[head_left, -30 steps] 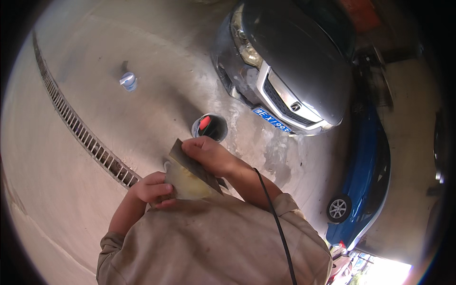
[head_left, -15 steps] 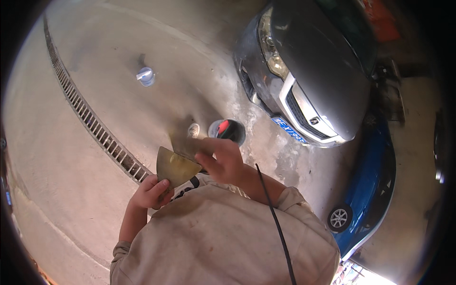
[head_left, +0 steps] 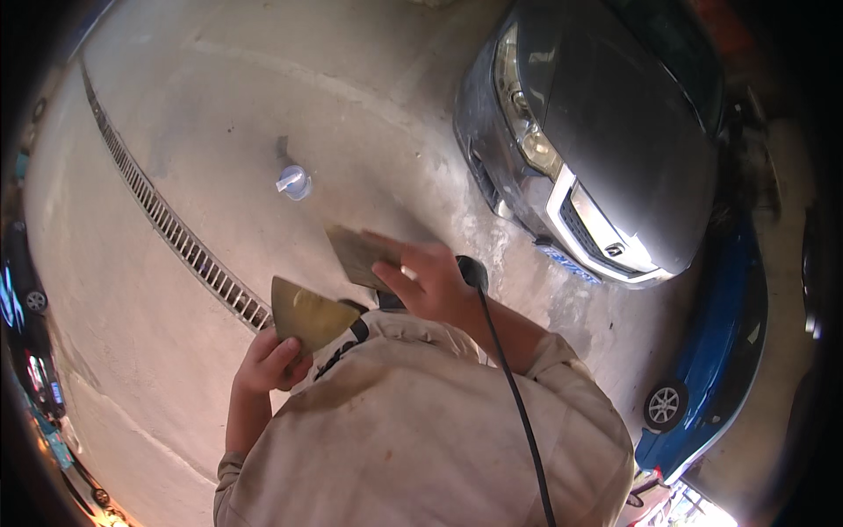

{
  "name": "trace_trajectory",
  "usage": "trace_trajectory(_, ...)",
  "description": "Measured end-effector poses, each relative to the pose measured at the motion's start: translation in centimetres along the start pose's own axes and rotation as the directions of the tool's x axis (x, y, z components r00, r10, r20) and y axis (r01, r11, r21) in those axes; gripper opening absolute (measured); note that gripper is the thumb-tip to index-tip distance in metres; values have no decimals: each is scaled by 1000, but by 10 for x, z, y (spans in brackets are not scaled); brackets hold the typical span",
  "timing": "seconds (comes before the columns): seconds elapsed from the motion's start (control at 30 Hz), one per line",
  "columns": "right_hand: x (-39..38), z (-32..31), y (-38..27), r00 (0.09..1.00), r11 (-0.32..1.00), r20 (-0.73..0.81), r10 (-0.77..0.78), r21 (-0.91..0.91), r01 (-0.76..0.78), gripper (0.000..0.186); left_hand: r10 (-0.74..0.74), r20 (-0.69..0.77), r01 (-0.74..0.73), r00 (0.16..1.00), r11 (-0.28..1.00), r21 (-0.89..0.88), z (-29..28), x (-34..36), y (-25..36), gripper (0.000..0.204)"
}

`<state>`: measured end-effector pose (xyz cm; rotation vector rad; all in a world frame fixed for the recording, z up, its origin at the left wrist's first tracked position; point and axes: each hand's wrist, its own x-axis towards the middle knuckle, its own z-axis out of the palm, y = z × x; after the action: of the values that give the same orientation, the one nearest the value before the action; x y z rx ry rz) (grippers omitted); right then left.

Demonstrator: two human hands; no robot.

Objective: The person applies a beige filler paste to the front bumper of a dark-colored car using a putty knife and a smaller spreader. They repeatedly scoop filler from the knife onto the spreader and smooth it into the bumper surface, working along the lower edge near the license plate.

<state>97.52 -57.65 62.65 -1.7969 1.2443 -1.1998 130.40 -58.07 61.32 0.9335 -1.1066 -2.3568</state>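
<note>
My left hand (head_left: 270, 360) is closed around the lower corner of a flat, fan-shaped putty spreader (head_left: 309, 318). Yellowish putty coats part of its face. In my right hand (head_left: 436, 283) is a second flat spreader (head_left: 354, 256), dull grey-olive, pinched between thumb and fingers and tilted outward. A gap separates the two blades, both held in front of my body. Just beyond my right hand a dark rounded thing (head_left: 472, 273) shows in part; its kind is unclear.
A grey car (head_left: 606, 132) with a scuffed bumper stands at the front right. Behind it is a blue car (head_left: 702, 351). A slotted floor drain (head_left: 167, 220) curves along the left. A small clear-blue tub (head_left: 295, 183) sits on the concrete. A black cord (head_left: 518, 404) hangs across my shirt.
My right hand's spreader has come away from the left one and shifted outward. The view has shifted; the bucket and small tin seen on the floor earlier no longer show.
</note>
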Motion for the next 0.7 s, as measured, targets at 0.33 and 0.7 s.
trace_trajectory(0.33,86,8,15,947,944,180,-267,-149,294,43,90,55,-91,994,996,21,-72,64,58,34)
trace_trajectory(0.7,190,44,-13,877,997,-475,73,24,-70,39,-170,412,70,895,966,248,-155,166,190,36)
